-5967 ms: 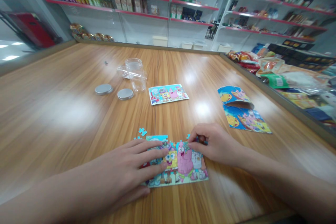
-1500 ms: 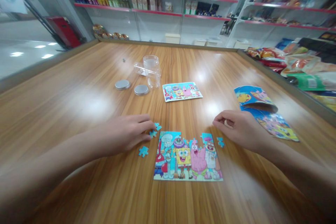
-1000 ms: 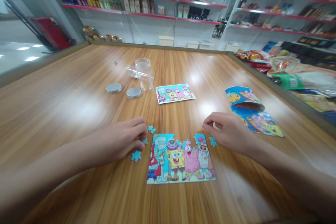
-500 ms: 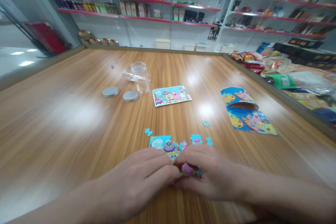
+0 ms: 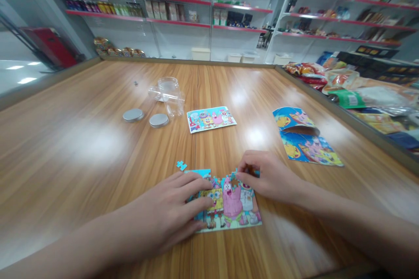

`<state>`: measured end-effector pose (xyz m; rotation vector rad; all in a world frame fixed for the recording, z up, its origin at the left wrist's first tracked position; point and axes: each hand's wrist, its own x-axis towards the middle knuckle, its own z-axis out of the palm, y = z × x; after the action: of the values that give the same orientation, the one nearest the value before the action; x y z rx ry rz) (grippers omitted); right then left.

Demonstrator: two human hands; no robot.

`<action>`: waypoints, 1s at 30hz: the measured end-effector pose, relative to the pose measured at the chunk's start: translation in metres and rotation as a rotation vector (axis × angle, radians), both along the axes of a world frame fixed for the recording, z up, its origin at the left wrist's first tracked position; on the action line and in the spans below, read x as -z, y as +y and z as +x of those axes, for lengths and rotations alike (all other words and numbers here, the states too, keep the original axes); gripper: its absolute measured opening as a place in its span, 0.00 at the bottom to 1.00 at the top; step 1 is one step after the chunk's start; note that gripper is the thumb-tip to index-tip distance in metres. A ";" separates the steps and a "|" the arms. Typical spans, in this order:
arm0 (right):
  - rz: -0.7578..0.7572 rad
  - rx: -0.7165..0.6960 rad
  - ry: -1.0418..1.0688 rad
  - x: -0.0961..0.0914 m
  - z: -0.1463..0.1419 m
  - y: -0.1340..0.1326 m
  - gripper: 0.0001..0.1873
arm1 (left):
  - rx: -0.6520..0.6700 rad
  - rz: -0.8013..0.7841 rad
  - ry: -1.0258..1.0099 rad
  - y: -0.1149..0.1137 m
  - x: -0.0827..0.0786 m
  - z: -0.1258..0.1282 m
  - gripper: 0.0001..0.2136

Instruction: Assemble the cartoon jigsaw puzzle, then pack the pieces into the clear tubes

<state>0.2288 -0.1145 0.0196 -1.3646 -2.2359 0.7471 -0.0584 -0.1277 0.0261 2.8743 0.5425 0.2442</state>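
Note:
A cartoon jigsaw puzzle (image 5: 232, 205), partly joined, lies on the wooden table in front of me. Across its left side rests my left hand (image 5: 178, 202), fingers stretched out and pressing lightly on the yellow character. My right hand (image 5: 265, 174) is at the puzzle's upper right edge, thumb and fingertips pinched on a puzzle piece that they mostly cover. Gaps show along the top edge near those fingertips. Just beyond the upper left corner sits a loose blue puzzle piece (image 5: 181, 165). Farther back lies a small picture card (image 5: 211, 119) with the same characters.
Two round silver lids (image 5: 159, 120) lie left of the card, with clear plastic jars (image 5: 170, 96) behind them. A folded blue printed sheet (image 5: 307, 139) is on the right. Bagged goods (image 5: 353, 91) sit beyond the table's right edge, and stocked shelves (image 5: 176, 8) stand behind.
My right hand has moved up and away from the left hand to the top right edge, uncovering the puzzle's lower right. My left hand has shifted slightly left.

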 end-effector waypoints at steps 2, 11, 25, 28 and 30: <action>-0.008 -0.006 0.005 -0.002 -0.001 0.000 0.06 | 0.005 0.000 -0.005 0.000 0.000 0.000 0.13; -0.054 -0.072 -0.119 -0.006 -0.001 -0.003 0.05 | 0.019 -0.008 -0.003 0.001 0.000 -0.002 0.15; 0.121 -0.087 -0.144 -0.008 0.000 -0.008 0.02 | 0.027 -0.010 -0.043 0.001 -0.003 0.001 0.14; 0.107 -0.133 -0.167 -0.005 -0.002 -0.008 0.02 | 0.027 -0.010 -0.056 0.001 -0.002 0.001 0.14; 0.088 -0.138 -0.177 -0.003 -0.004 -0.007 0.03 | 0.026 -0.007 -0.056 0.001 -0.002 0.000 0.14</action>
<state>0.2252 -0.1214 0.0227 -1.2894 -2.4908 0.5842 -0.0583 -0.1266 0.0279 2.8562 0.4949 0.3162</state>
